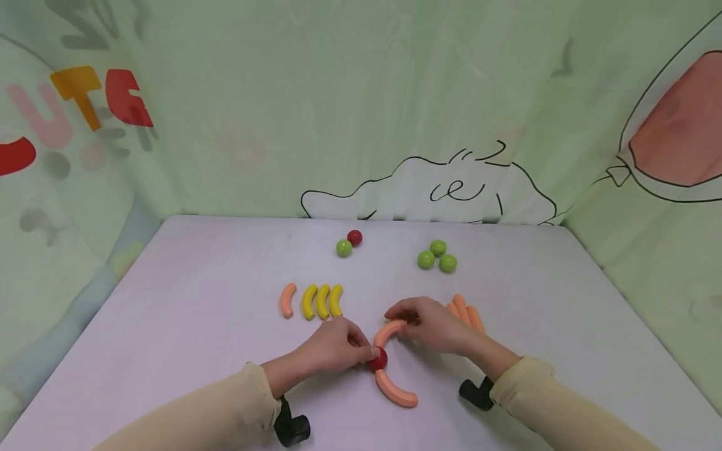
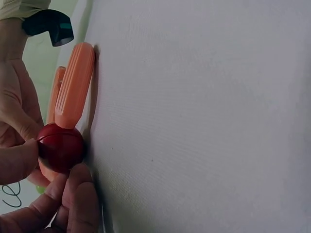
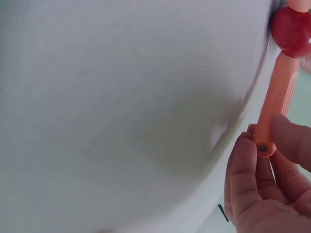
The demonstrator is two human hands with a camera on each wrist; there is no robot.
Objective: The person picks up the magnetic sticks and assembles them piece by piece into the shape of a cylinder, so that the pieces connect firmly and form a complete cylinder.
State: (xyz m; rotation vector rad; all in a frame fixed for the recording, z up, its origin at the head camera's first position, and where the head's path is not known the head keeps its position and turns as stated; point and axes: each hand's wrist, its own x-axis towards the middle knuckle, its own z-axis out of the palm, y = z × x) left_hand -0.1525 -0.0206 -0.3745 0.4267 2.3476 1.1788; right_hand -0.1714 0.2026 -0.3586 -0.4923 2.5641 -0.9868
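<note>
Between thumb and fingers my left hand (image 1: 342, 346) pinches a red ball (image 1: 378, 358), seen closely in the left wrist view as a glossy red ball (image 2: 61, 147) with a seam. My right hand (image 1: 433, 327) pinches the outer end of a curved orange stick (image 1: 388, 332), its inner end at the ball's far side. In the right wrist view that stick (image 3: 279, 99) shows ridges and a small dark disc in its end. A second curved orange stick (image 1: 396, 391) meets the ball's near side and curves right.
Beyond my hands lie a curved orange stick (image 1: 287, 300) and a row of yellow curved sticks (image 1: 322, 302). Farther back sit a red ball (image 1: 355, 237), a green ball (image 1: 344, 248) and a cluster of green balls (image 1: 438, 248). Straight orange sticks (image 1: 462, 308) lie behind my right forearm.
</note>
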